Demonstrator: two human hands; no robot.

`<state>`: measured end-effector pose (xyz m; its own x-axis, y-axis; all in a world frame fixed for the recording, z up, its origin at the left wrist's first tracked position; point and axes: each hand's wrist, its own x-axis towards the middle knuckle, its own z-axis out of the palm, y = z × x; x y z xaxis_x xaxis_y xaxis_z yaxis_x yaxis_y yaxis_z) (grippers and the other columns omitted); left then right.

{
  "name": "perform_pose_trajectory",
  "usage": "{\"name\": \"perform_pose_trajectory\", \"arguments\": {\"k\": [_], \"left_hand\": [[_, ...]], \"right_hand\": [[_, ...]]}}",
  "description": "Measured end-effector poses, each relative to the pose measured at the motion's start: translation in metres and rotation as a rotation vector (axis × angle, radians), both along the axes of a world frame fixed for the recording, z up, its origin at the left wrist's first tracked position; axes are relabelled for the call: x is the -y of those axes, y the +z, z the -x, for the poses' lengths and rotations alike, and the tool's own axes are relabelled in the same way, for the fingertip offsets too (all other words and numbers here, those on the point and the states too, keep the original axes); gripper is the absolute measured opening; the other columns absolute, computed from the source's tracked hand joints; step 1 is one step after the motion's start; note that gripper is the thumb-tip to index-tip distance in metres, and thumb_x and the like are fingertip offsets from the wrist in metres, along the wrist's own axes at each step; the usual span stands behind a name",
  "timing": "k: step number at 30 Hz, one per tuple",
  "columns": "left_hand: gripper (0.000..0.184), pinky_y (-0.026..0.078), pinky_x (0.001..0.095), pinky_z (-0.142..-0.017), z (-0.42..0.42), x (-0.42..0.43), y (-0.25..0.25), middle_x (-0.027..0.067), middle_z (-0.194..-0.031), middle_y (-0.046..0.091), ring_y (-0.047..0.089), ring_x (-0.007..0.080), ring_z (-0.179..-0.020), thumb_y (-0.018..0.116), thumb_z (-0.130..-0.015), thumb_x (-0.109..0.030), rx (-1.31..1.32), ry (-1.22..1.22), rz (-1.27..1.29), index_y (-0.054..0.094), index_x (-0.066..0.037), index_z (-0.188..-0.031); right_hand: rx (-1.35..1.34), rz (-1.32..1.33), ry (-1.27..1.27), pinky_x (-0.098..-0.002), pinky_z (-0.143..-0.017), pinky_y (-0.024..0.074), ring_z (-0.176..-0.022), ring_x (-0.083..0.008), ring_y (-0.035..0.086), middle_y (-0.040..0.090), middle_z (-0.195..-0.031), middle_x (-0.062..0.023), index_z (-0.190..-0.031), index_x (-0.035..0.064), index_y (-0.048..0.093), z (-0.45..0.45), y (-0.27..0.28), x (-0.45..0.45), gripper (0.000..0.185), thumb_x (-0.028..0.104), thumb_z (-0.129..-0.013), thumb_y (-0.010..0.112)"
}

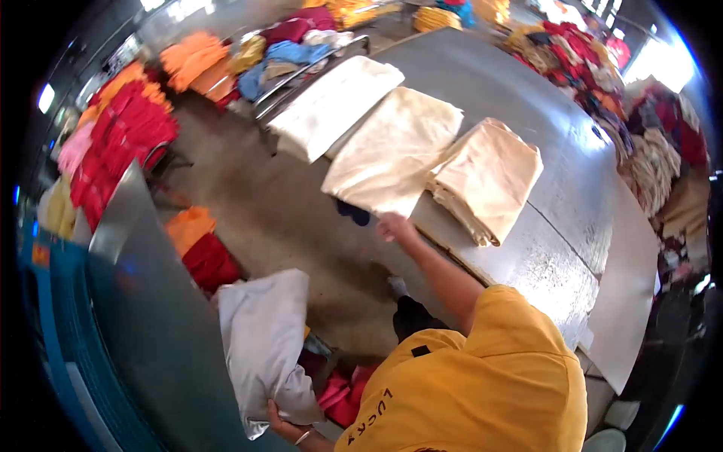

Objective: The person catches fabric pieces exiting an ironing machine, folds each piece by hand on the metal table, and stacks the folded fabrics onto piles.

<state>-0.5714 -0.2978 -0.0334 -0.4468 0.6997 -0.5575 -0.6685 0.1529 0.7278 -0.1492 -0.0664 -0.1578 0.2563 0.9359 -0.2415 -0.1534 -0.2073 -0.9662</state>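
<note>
My left hand (pixel 282 422) is wrapped around the lower end of a folded pale grey cloth (pixel 263 324), which hangs beside the dark metal surface at the left. My right hand (pixel 395 226) is at the near edge of a folded cream cloth (pixel 399 147); its fingers look loosely apart and slightly blurred, with nothing visible in them. Whether it touches that cloth I cannot tell. To one side of the cream cloth lies a white folded cloth (pixel 339 105), and to the other a thicker folded beige stack (pixel 489 177). All three rest along the edge of a metal table (pixel 557 158).
Red cloth piles (pixel 124 135) and orange cloth (pixel 192 60) stand at the far left. A rack holds blue cloth (pixel 290 56). Mixed textiles (pixel 572 60) are heaped beyond the table. A dark metal surface (pixel 151 331) borders the left; bare floor (pixel 263 196) runs between.
</note>
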Motion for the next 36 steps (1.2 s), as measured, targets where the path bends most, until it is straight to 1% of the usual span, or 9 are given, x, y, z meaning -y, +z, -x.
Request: {"name": "perform_pose_trajectory", "arguments": {"k": [8, 12, 14, 16, 18, 22, 30, 34, 36], "left_hand": [[0.037, 0.043, 0.0345, -0.084, -0.122, -0.156, -0.009, 0.0103, -0.099, 0.057, 0.054, 0.0248, -0.094, 0.059, -0.075, -0.023, -0.068, -0.228, 0.094, 0.056, 0.000, -0.103], [0.034, 0.043, 0.0347, -0.085, -0.164, -0.194, -0.006, 0.0116, -0.101, 0.058, 0.054, 0.0257, -0.095, 0.055, -0.077, -0.022, -0.048, -0.202, 0.185, 0.056, 0.000, -0.104], [0.034, 0.044, 0.0355, -0.085, -0.173, -0.206, -0.001, 0.0134, -0.105, 0.058, 0.055, 0.0270, -0.095, 0.053, -0.080, -0.023, -0.013, -0.155, 0.238, 0.056, 0.000, -0.105], [0.030, 0.043, 0.0343, -0.084, -0.173, -0.225, -0.002, 0.0113, -0.100, 0.058, 0.055, 0.0256, -0.093, 0.055, -0.077, -0.021, 0.015, -0.193, 0.232, 0.057, -0.001, -0.100], [0.029, 0.043, 0.0342, -0.083, -0.167, -0.245, -0.002, 0.0105, -0.099, 0.058, 0.055, 0.0253, -0.092, 0.056, -0.076, -0.020, -0.001, -0.215, 0.190, 0.058, -0.001, -0.097], [0.033, 0.043, 0.0364, -0.084, -0.169, -0.304, 0.014, 0.0127, -0.102, 0.057, 0.055, 0.0273, -0.093, 0.057, -0.075, -0.018, -0.035, -0.190, 0.114, 0.056, 0.001, -0.103], [0.040, 0.043, 0.0341, -0.085, -0.133, -0.442, -0.019, 0.0127, -0.104, 0.055, 0.054, 0.0248, -0.094, 0.060, -0.072, -0.014, 0.017, -0.316, 0.032, 0.053, 0.006, -0.106], [0.038, 0.043, 0.0339, -0.085, -0.106, -0.506, -0.033, 0.0128, -0.104, 0.055, 0.055, 0.0246, -0.093, 0.060, -0.072, -0.015, 0.005, -0.398, 0.087, 0.054, 0.005, -0.104], [0.037, 0.043, 0.0340, -0.086, -0.102, -0.532, -0.036, 0.0129, -0.103, 0.056, 0.055, 0.0248, -0.093, 0.060, -0.073, -0.015, -0.007, -0.426, 0.097, 0.055, 0.005, -0.104]], "right_hand": [[0.559, 0.302, -0.722, -0.0309, -0.068, 0.0445, -0.075, -0.0186, 0.055, 0.060, -0.089, -0.0082, -0.112, 0.0022, 0.050, -0.112, -0.106, -0.100, 0.056, 0.042, -0.075, 0.063], [-0.445, 0.148, -0.577, -0.0349, -0.070, 0.0466, -0.084, -0.0220, 0.055, 0.056, -0.098, -0.0107, -0.111, 0.0003, 0.048, -0.116, -0.079, -0.145, 0.050, 0.025, -0.072, 0.068], [-0.391, 0.397, -0.357, -0.0316, -0.053, 0.0481, -0.064, -0.0185, 0.058, 0.058, -0.092, -0.0071, -0.110, 0.0027, 0.049, -0.128, -0.037, -0.157, 0.045, 0.020, -0.072, 0.066], [-0.622, -0.219, -0.491, -0.0368, -0.076, 0.0484, -0.087, -0.0214, 0.058, 0.060, -0.088, -0.0083, -0.108, -0.0008, 0.052, -0.123, 0.000, -0.189, 0.040, 0.015, -0.073, 0.060], [-0.304, -0.080, -0.435, -0.0298, -0.067, 0.0427, -0.076, -0.0154, 0.053, 0.057, -0.078, -0.0062, -0.081, -0.0002, 0.061, -0.150, 0.053, -0.228, 0.021, 0.020, -0.074, 0.058], [-0.156, -0.386, -0.342, -0.0329, -0.087, 0.0358, -0.101, -0.0168, 0.046, 0.051, -0.108, -0.0091, -0.100, 0.0070, 0.060, -0.204, 0.145, -0.334, 0.031, 0.030, -0.081, 0.049], [-0.290, -0.707, -0.289, -0.0317, -0.074, 0.0481, -0.080, -0.0193, 0.061, 0.062, -0.090, -0.0082, -0.104, 0.0027, 0.057, -0.191, 0.324, -0.442, 0.032, 0.019, -0.076, 0.058], [-0.526, -0.785, -0.341, -0.0341, -0.085, 0.0453, -0.095, -0.0212, 0.058, 0.060, -0.104, -0.0093, -0.112, 0.0008, 0.052, -0.142, 0.273, -0.459, 0.038, 0.015, -0.078, 0.057], [-0.129, -0.456, -0.399, -0.0345, -0.089, 0.0411, -0.101, -0.0210, 0.053, 0.059, -0.105, -0.0101, -0.111, -0.0015, 0.052, -0.120, 0.190, -0.462, 0.036, 0.012, -0.079, 0.057]]}}
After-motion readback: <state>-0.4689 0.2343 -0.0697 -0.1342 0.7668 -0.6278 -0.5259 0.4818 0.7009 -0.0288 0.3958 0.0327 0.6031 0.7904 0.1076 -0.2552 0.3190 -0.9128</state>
